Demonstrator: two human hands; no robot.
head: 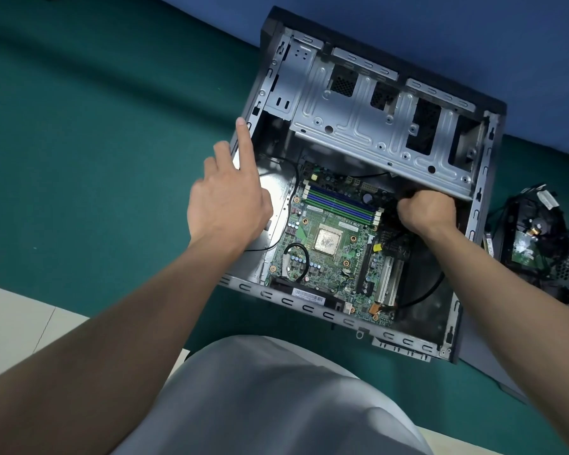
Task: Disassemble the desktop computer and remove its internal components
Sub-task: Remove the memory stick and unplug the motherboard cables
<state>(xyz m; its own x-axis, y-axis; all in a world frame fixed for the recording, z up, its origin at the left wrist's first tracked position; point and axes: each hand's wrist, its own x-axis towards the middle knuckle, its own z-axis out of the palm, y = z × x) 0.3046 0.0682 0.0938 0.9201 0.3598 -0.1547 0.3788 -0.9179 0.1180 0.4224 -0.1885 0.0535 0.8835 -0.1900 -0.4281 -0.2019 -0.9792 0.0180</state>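
We see the desktop computer case (pixel 293 302) lying on its side with the side open, on a green surface. Its grey metal drive cage (pixel 358 126) spans the far half. Nearer us, the green motherboard (pixel 326 274) lies flat inside, with a bare silver processor (pixel 327 240) at its middle and blue and green memory slots (pixel 340 205) just beyond. Our right grip (pixel 426 210) curls round a black cable (pixel 406 193) by the board's right edge.
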